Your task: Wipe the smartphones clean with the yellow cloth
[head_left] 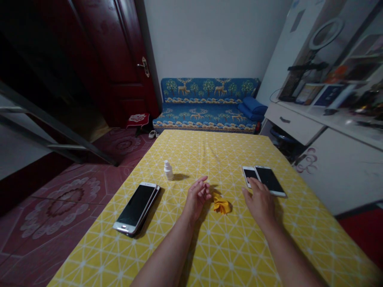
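Observation:
My left hand point(197, 196) rests on its side near the table's middle, palm facing right, fingers loosely curled and apart, with nothing in them. Just right of it lies a crumpled yellow-orange cloth point(221, 204). My right hand point(259, 199) is palm down with its fingers spread, the fingertips over the near end of a small white phone point(249, 173); whether they press on it I cannot tell. A larger white phone point(271, 180) with a dark screen lies beside the small one, partly behind my fingers. A white bottle point(168, 170) stands upright left of my left hand.
At the table's left, a white phone point(136, 207) lies on top of another dark-edged one. The yellow patterned tablecloth point(209, 151) covers the table. Beyond it stands a blue sofa point(203, 109). A white cabinet point(353, 167) is on the right, a red door point(119, 52) at the left.

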`<state>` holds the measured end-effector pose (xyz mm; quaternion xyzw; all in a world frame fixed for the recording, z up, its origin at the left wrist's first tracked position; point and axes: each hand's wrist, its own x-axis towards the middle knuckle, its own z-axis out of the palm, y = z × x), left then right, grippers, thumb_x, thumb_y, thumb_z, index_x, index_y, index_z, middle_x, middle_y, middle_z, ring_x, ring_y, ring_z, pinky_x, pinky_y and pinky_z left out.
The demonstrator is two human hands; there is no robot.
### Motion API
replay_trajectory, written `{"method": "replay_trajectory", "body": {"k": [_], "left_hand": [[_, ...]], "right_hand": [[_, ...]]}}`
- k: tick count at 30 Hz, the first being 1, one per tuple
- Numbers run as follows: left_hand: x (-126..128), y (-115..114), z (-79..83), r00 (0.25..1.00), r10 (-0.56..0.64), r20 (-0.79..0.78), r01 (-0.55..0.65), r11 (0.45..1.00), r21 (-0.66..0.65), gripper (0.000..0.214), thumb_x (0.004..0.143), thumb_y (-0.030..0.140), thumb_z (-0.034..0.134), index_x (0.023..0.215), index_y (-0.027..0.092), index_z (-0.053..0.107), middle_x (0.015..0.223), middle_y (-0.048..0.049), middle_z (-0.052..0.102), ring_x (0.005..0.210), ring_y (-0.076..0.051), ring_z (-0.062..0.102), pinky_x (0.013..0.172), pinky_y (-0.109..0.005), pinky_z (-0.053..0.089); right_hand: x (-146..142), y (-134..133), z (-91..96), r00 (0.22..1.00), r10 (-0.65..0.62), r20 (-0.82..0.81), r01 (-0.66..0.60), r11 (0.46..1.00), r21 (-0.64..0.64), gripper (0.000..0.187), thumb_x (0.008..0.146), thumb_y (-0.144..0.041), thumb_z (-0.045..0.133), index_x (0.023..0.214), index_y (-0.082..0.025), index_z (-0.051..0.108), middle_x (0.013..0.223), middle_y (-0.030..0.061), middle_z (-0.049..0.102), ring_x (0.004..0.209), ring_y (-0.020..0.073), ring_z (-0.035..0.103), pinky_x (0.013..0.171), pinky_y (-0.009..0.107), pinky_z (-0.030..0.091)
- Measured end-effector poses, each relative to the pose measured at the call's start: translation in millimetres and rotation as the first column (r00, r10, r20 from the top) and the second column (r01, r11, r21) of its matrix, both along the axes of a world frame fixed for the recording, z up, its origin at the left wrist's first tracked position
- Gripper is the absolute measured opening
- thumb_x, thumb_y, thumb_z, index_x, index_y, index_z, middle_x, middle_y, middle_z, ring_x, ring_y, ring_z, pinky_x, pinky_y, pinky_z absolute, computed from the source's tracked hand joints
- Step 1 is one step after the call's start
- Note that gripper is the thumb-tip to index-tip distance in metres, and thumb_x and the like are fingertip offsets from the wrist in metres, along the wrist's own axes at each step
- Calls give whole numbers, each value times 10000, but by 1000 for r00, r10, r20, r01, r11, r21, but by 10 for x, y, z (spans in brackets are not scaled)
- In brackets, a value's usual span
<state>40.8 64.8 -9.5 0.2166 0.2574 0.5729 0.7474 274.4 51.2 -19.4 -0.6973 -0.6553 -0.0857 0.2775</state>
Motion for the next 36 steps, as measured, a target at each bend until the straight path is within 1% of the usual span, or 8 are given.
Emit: {"method": "replay_trajectory", "body": {"k": [6,12,20,23,26,28,31,36], "left_hand": [[13,-11,47,1000,-26,-10,26,1000,-11,398,763,299,745,1106,130,634,826,-27,629,653,-87,578,594,-203,503],[22,-4,31,999,-36,-11,36,999,-10,386,773,305,734,1102,128,637,849,-47,653,680,-112,593,634,-240,499],[25,0,24,999,-47,-25,47,999,-10,357,786,291,720,1100,137,645,851,-42,658,692,-112,591,653,-246,504],[24,1,16,999,-40,-17,40,999,-9,369,770,283,735,1094,133,640,845,-47,660,684,-117,592,642,-247,499],[22,1,15,999,-40,-5,40,999,-13,387,762,278,743,1100,125,631,841,-51,657,685,-121,598,639,-245,496],[19,-1,19,999,-42,-4,42,999,-14,387,761,280,744,1099,129,632,844,-48,655,694,-121,600,647,-244,498],[15,-4,27,999,-43,-15,43,999,-12,365,765,287,741,1088,148,646,843,-38,654,705,-120,599,654,-248,505],[20,-4,31,999,-38,-21,38,999,-19,357,790,278,715,1107,130,646,851,-38,649,714,-113,602,661,-236,507]], "right_hand": [[121,149,-234,991,-41,130,56,992,-114,690,924,-478,386,1408,15,392,1488,268,382,1418,329,315,1109,471,339],[33,110,-254,977,-48,210,101,963,-250,768,931,-544,345,1442,30,346,1525,255,324,1440,344,272,1140,488,280],[-41,-96,-129,971,81,225,-25,970,-244,698,943,-537,368,1412,-24,428,1497,212,405,1404,316,354,1108,463,335],[-80,-145,-87,976,99,193,-61,980,-192,532,951,-453,408,1310,-93,563,1415,166,526,1315,295,463,1062,431,390],[-115,-127,-53,986,19,165,-9,998,-60,403,933,-404,458,1160,-139,659,1339,155,573,1233,292,507,1030,422,409],[-135,-93,-37,983,-68,171,70,998,-5,439,905,-435,508,1189,-124,631,1359,189,525,1233,319,488,1007,444,415],[-153,-46,-13,973,-127,194,140,989,-56,552,881,-462,547,1286,-87,541,1342,222,519,1203,340,502,963,446,431],[-141,11,60,980,-123,157,146,979,-141,542,868,-411,572,1305,-96,516,1183,186,627,1111,300,565,921,388,439]]}}
